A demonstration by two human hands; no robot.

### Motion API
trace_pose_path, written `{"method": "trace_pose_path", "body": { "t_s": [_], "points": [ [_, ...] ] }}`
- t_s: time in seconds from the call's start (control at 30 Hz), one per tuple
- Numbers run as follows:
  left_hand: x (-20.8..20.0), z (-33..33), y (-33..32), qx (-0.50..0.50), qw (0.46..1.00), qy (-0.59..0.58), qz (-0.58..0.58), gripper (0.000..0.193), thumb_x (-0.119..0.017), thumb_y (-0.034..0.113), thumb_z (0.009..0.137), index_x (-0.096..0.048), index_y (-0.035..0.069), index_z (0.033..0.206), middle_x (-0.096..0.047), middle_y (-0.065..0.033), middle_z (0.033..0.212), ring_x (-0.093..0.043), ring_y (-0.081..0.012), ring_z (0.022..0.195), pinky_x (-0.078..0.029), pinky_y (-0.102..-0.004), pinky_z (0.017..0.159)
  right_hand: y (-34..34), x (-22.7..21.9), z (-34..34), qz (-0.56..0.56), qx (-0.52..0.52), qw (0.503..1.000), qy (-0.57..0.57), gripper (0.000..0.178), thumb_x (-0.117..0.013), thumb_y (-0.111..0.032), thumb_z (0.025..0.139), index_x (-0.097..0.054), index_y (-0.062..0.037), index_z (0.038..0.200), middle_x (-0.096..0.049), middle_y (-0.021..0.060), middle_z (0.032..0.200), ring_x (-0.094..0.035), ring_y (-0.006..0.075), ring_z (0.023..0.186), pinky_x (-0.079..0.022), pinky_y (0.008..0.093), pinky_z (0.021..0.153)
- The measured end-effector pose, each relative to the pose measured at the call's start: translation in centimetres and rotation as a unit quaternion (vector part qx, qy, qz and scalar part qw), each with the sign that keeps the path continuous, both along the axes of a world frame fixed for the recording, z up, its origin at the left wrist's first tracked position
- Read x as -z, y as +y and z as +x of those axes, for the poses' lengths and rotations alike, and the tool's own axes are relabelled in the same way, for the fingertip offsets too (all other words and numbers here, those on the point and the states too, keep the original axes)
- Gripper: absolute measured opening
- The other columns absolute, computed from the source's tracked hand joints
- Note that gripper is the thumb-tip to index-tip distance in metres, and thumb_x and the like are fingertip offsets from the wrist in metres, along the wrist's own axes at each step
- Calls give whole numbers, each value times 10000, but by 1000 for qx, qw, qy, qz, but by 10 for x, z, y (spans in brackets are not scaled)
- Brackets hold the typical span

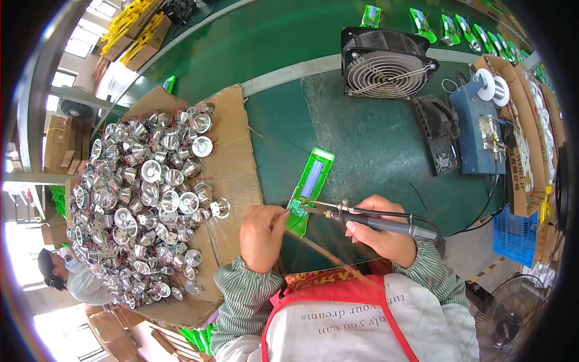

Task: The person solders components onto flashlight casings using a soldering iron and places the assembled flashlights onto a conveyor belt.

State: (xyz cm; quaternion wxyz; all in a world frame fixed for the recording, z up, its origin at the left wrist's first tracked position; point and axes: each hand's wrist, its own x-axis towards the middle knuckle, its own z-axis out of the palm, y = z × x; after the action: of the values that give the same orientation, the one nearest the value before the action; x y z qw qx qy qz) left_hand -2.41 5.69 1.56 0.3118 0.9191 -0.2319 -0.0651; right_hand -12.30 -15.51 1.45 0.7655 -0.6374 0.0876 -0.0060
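Note:
A green plastic housing (pixel 320 156) lies slantwise on the bench before me, with a blue-lilac cylindrical battery (pixel 312 178) and a small green circuit board (pixel 297 207) in it. My left hand (pixel 262 236) is at the housing's lower left, thumb and forefinger pinched together beside the board. What sits between those fingertips is too small to make out; thin red wires show close by. In my right hand (pixel 386 234) is a grey-handled soldering iron (pixel 386 224), its tip at the board. One silvery lamp reflector (pixel 221 208) rests left of my left hand.
Reflectors (pixel 151 193) are heaped on cardboard (pixel 232 133) at left. Beyond the housing stand a black fan (pixel 386 72) and, at right, a blue machine (pixel 476 133) with a solder spool (pixel 493 88). More green housings (pixel 449 30) line the far side. A person (pixel 81 280) is at far left.

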Motion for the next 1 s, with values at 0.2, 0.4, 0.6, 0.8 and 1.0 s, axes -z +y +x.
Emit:
{"method": "trace_pose_path", "body": {
  "t_s": [0.2, 0.4, 0.6, 0.8, 1.0],
  "points": [
    [3, 0, -1, -1, 1000, 5, 11, 80, -653, 94, 745, -620, 22, 749, -568, -102, 677, -536, -246, 652, -424, -343, 593, 2, 6, 7, 12, -18, 1000, 20, 121, -599, -7, 805, -516, 29, 885, -630, 107, 741, -608, 112, 633, -495, 236, 542],
    [2, 1, -2, -10, 999, 32, 25, 98, -657, 111, 744, -620, 20, 746, -563, -98, 672, -535, -238, 642, -423, -339, 580, 3, 10, 10, 13, -27, 999, 16, 123, -598, -9, 804, -517, 29, 888, -630, 106, 743, -606, 113, 629, -495, 240, 540],
    [3, 1, -3, -30, 998, 54, 13, 93, -650, 106, 739, -603, 38, 696, -569, -84, 647, -543, -253, 653, -428, -363, 587, 3, 14, 13, -31, -29, 999, 10, 127, -613, -26, 793, -536, 21, 883, -633, 87, 733, -609, 104, 631, -496, 241, 552],
    [1, 5, -2, -19, 998, 61, 15, 101, -662, 109, 744, -631, 13, 752, -572, -99, 665, -550, -200, 591, -432, -309, 544, 1, 8, 10, -45, -14, 999, 8, 126, -625, -35, 776, -558, 11, 872, -640, 71, 729, -620, 95, 658, -497, 246, 571],
    [-1, 6, -2, -19, 997, 73, 29, 102, -642, 122, 747, -621, 29, 712, -587, -91, 659, -561, -245, 634, -441, -361, 580, -6, 4, 6, -44, -14, 999, -26, 117, -598, 0, 802, -510, 39, 866, -634, 116, 731, -619, 118, 632, -501, 236, 551]
  ]
}}
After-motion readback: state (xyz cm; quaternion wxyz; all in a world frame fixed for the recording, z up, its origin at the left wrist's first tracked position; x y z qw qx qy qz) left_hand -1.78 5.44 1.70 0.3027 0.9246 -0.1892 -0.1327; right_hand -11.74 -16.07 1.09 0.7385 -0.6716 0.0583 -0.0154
